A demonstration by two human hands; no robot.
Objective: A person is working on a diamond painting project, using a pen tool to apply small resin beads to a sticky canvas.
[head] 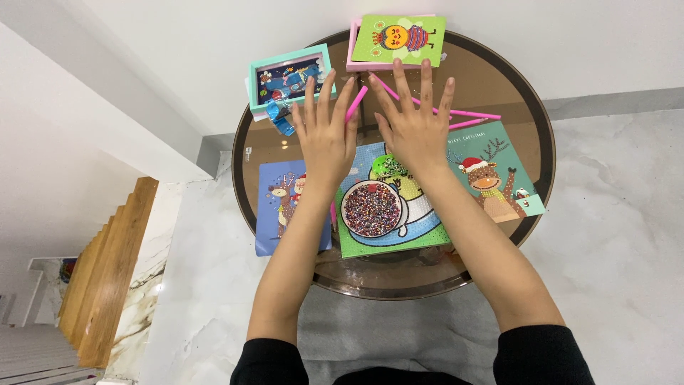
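Both of my hands hover flat, fingers spread, over a round brown glass table [524, 100]. My left hand [325, 128] holds nothing, and so does my right hand [415, 121]. Beneath them lies a green and blue bead-art canvas [420, 224] with a white bowl of mixed beads [371, 208] on it. Several pink pens [474, 114] lie just beyond my fingers, one [356, 102] between the two hands. A blue reindeer picture [276, 207] lies under my left forearm. A green reindeer picture [502, 175] lies right of my right wrist.
A mint-framed picture [288, 75] with crumpled blue foil [281, 117] stands at the table's back left. A pink-framed green picture [399, 39] is at the back. Wooden stair steps [114, 271] drop away at left; marble floor [620, 235] surrounds the table.
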